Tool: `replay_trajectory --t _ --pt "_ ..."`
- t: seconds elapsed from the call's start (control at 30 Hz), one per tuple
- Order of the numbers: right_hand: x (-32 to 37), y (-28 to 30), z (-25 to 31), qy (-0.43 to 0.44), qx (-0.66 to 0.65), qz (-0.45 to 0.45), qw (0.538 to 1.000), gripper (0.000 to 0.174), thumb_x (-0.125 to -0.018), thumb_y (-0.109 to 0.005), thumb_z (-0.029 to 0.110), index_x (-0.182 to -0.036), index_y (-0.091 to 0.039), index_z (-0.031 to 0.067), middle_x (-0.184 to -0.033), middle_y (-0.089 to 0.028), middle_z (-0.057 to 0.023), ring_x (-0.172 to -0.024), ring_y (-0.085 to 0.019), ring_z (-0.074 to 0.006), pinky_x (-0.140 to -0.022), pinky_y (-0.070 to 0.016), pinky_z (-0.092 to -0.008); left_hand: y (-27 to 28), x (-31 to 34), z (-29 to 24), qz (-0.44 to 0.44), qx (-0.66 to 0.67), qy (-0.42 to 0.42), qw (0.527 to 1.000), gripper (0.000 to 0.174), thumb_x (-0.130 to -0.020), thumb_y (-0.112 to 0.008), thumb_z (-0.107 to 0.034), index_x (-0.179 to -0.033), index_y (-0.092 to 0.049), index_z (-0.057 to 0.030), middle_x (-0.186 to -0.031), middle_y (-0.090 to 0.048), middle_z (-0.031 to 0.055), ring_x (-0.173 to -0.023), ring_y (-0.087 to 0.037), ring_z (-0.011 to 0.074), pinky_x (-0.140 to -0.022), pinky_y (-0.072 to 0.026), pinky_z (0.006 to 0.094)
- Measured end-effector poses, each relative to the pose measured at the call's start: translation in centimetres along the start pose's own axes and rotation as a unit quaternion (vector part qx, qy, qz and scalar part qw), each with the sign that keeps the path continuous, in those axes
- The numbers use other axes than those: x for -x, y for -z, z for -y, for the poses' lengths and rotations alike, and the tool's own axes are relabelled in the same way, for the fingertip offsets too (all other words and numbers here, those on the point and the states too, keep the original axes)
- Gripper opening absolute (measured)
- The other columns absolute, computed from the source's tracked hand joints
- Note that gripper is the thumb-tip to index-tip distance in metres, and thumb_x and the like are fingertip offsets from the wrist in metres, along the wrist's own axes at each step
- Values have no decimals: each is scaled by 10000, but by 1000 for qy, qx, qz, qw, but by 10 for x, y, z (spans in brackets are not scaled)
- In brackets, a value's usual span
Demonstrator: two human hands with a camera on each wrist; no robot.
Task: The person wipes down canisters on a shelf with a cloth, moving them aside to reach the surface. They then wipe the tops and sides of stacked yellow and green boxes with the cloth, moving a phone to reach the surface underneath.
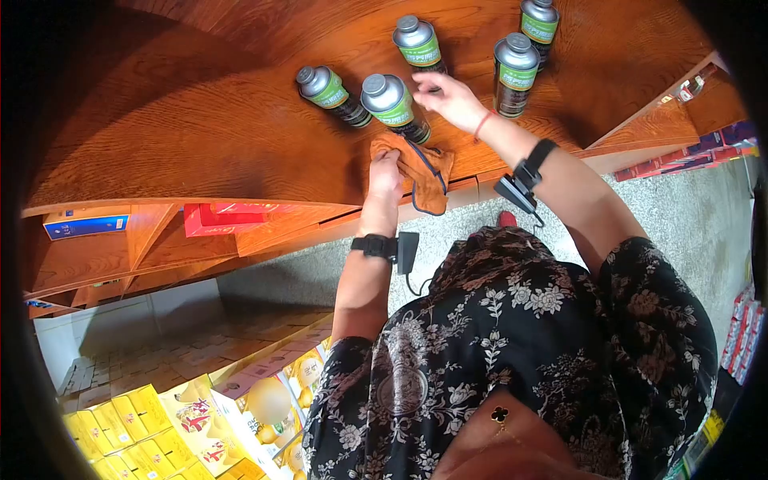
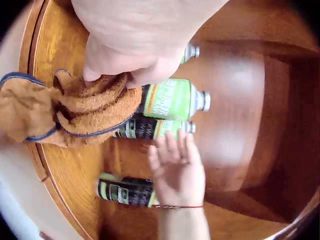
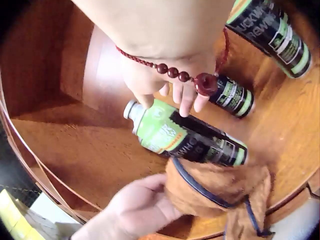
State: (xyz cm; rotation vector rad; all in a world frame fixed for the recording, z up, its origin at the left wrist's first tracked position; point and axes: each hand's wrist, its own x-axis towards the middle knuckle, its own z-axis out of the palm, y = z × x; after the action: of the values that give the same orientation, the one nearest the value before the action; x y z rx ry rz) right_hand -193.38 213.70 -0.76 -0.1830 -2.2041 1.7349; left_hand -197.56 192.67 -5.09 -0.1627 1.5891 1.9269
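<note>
Your left hand [image 1: 385, 174] reaches forward at the front of the table [image 1: 200, 144], fingers and thumb gripping a brown cloth [image 1: 420, 176] with navy edging. Your right hand [image 1: 446, 100] hangs over the table among the cans, palm down, fingers loosely extended with nothing in them; whether a fingertip touches metal, you cannot tell. Five capped metal cans [image 1: 396, 112] with green-and-black labels stand upright, long axes vertical, caps upward, their contents hidden. The nearest stands just beyond the cloth. The cloth sags in folds, its loose end drooping past the table's front edge. Under the tabletop, compartments hold a blue box [image 1: 86, 227] and a red box [image 1: 216, 223].
</note>
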Motion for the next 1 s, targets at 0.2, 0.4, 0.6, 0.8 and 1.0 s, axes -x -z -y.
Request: replay_trajectory --t 0.2,0.4,0.6,0.8,1.0 --pt "72 -11 11 -45 -126 209 969 641 -869 -670 243 -1400 -369 50 -1266 -536 -108 -1132 -512 -172 -973 -423 -309 -28 44 -21 99 70 35 992 215 -929 -499 -136 -1104 -543 -21 -1095 -604 98 -1012 -579 222 -833 -464 408" --pt "70 5 20 -134 -347 33 927 310 -912 -540 81 -1208 -542 -14 -1120 -616 -60 -989 -591 -137 -892 -479 -296 -53 86 -98 109 -429 -121 888 400 -930 -544 -372 -1030 -649 0 -836 -661 69 -671 -606 141 -656 -458 248" --pt "2 14 46 -9 -347 -110 931 331 -905 -554 166 -1197 -569 11 -1104 -639 -94 -964 -612 -158 -861 -485 -296 -63 53 -128 -71 -552 -436 708 422 -856 -640 -269 -1211 -570 -52 -1053 -589 168 -945 -599 300 -827 -486 377" --pt "-25 -17 29 103 114 -53 987 486 -846 -503 270 -1280 -510 51 -1310 -481 -193 -1195 -479 -319 -1014 -385 -361 -62 3 -113 -50 -572 -447 686 467 -877 -610 -216 -1305 -499 -64 -1154 -526 218 -1070 -540 361 -920 -448 403" --pt "-12 -20 17 -46 -270 -43 961 424 -877 -459 268 -1187 -549 -8 -1162 -609 -163 -1100 -551 -225 -946 -399 -324 -66 9 -112 -57 -577 -426 694 459 -891 -593 -179 -1328 -485 -87 -1117 -532 193 -1028 -555 353 -899 -457 390"
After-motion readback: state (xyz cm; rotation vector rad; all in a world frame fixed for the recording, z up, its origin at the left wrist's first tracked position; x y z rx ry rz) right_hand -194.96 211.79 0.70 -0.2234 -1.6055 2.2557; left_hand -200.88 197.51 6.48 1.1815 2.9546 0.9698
